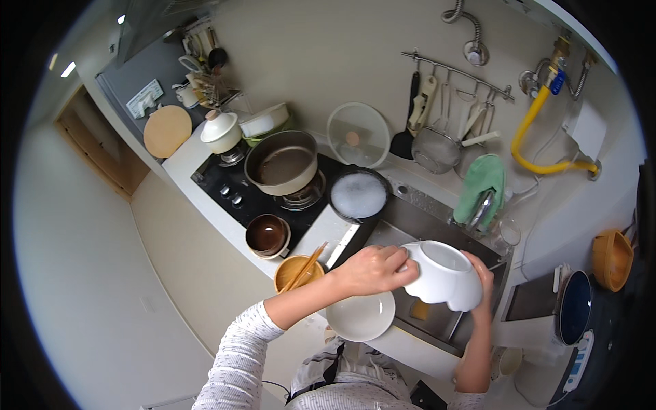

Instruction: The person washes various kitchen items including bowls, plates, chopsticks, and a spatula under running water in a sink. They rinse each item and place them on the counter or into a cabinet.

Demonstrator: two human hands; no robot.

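Observation:
A white bowl with a scalloped rim [445, 279] is tilted over the sink [400, 225], its foot turned up. My left hand [385, 270] grips its left side, and my right hand [482, 282] holds its right side. Below it a yellow sponge [419, 310] lies in the sink. A white plate [361, 316] rests at the sink's near left edge. Beside it on the counter stand a wooden bowl [287, 274] with chopsticks [307, 267] across it and a dark brown bowl [266, 234]. A green cloth [479, 184] hangs over the faucet [482, 210].
A large pot [282, 161] stands on the black gas stove [215, 197]. Near the sink's left back corner sits a pan of suds [359, 195]. A lid [358, 134] leans on the wall beside hanging utensils [435, 148]. A wooden container [612, 259] is at right.

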